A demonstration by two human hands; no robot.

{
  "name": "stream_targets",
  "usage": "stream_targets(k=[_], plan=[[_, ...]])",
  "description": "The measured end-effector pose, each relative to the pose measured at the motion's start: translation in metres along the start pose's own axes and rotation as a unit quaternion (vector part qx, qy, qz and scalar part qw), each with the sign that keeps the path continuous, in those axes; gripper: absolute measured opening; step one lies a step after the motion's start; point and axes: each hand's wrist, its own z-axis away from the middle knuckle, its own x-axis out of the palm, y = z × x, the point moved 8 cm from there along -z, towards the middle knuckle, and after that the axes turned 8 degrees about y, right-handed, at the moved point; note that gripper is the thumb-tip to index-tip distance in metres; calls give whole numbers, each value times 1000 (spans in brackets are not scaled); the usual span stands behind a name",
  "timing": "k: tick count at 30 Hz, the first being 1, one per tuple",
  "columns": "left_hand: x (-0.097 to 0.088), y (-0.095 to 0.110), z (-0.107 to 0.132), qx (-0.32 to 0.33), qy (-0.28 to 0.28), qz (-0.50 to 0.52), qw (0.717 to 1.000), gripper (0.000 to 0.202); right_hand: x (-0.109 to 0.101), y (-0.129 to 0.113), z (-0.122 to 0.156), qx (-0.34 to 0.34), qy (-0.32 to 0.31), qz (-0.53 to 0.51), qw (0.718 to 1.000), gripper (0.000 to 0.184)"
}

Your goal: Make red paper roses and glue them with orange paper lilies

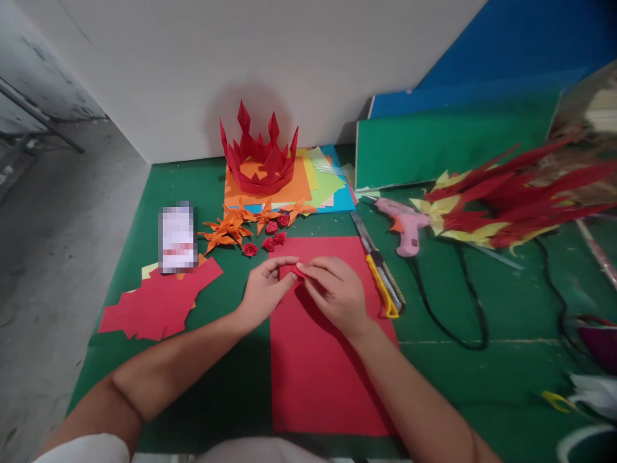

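Observation:
Between the fingertips of both hands is a small folded piece of red paper (299,272), partly covered by the fingers. My left hand (267,288) pinches it from the left, and my right hand (337,292) pinches it from the right. Both are held over a large red paper sheet (332,379) that lies flat on the green table. Just beyond the hands lie several small red paper roses (250,249) and a cluster of orange paper flowers (226,230). A yellow utility knife (383,276) rests along the sheet's right edge.
A red paper crown (260,167) stands on coloured sheets (342,199) by the white wall. Left are a blurred-out phone-like rectangle (177,238) and red paper pieces (159,302). A pink glue gun (407,225) with a black cord lies right, near a red and yellow paper piece (511,199).

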Motion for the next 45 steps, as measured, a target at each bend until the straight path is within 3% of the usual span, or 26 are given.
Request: stream_targets(k=[9, 27, 33, 45], plan=[[0, -3, 1, -22, -9, 36, 999, 28, 3, -1, 1, -43, -15, 6, 999, 33], [2, -2, -1, -20, -2, 85, 996, 29, -3, 1, -1, -24, 11, -30, 999, 35], [4, -6, 0, -52, -7, 84, 995, 33, -1, 4, 1, -17, 3, -29, 999, 38], [3, -6, -1, -37, -16, 79, 996, 33, 1, 4, 3, -24, -9, -20, 999, 39]])
